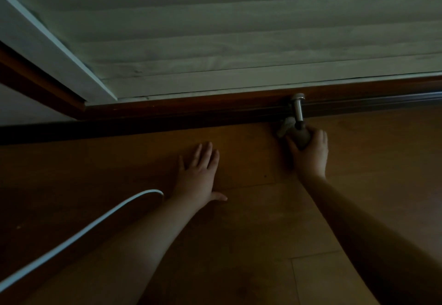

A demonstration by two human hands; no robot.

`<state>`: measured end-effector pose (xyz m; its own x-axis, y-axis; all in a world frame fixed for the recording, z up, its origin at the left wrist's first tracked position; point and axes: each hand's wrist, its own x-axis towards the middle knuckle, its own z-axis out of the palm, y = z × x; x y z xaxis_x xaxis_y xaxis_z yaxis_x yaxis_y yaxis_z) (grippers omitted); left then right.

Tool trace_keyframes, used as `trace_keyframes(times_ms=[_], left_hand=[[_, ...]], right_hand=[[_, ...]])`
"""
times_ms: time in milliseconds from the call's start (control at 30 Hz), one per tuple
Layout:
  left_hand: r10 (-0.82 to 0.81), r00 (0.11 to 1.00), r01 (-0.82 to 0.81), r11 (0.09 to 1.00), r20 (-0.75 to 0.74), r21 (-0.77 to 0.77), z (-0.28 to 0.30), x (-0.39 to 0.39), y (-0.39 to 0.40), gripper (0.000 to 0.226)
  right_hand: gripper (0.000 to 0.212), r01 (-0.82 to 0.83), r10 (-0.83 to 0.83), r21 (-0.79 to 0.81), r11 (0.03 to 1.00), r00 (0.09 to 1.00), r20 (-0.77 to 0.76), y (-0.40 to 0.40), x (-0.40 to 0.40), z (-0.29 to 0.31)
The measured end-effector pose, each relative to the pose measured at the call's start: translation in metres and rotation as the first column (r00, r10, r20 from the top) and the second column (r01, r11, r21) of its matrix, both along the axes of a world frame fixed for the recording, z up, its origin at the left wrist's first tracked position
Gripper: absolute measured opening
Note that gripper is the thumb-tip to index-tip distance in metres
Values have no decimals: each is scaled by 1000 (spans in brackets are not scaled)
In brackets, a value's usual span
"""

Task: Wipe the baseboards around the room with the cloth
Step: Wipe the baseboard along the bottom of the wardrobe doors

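Mid-wipe: right hand [309, 151] grips the cloth [296, 134] at the baseboard [191, 110] by the doorstop [298, 108], centre right; left hand [198, 173] lies flat, fingers apart, on the floor [239, 233]. Next, work the cloth around the doorstop.

I see a wooden plank floor [251, 245], a white cable [79, 235] curving across it at lower left, a metal door stopper [298, 108] low on the wall, pale grooved wall panelling [239, 41] above
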<state>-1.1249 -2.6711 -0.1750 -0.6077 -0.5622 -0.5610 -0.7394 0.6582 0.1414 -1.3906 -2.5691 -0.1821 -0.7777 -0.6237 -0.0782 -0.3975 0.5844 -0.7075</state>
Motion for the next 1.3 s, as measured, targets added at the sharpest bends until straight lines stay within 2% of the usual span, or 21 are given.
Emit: trace_keyframes(times_ms=[167, 333, 433, 567, 733, 900, 1067, 1200, 1300], left_hand=[[0, 1000, 0, 1000, -2, -15, -1, -1, 0, 123], [-23, 999, 25, 999, 47, -38, -2, 0, 1, 119], [-19, 1000, 20, 998, 22, -53, -1, 2, 1, 123], [-26, 1000, 27, 998, 16, -50, 2, 2, 1, 124], [-4, 1000, 3, 999, -27, -34, 2, 3, 1, 121], [0, 1000, 0, 1000, -32, -25, 3, 2, 2, 120], [7, 1000, -8, 1000, -23, -16, 1, 2, 1, 121], [7, 1000, -7, 1000, -2, -10, 1, 0, 0, 122], [11, 1000, -11, 1000, 1, 0, 3, 0, 0, 122]], right_hand=[[56, -282, 283, -41, 958, 959, 24, -19, 78, 9], [53, -360, 374, -140, 922, 922, 95, -64, 133, 15], [55, -275, 308, -205, 939, 940, 147, -78, 131, 17], [53, -196, 232, -212, 957, 959, 163, -70, 110, 12], [47, 8, 48, -218, 976, 967, 250, -49, 78, 1], [46, 176, -93, -237, 956, 942, 323, -34, 49, -3], [47, 300, -216, -233, 925, 919, 329, -22, 22, -6], [56, 448, -356, -200, 872, 858, 370, -12, 3, -4], [56, 439, -366, -137, 888, 856, 365, -4, 16, 0]])
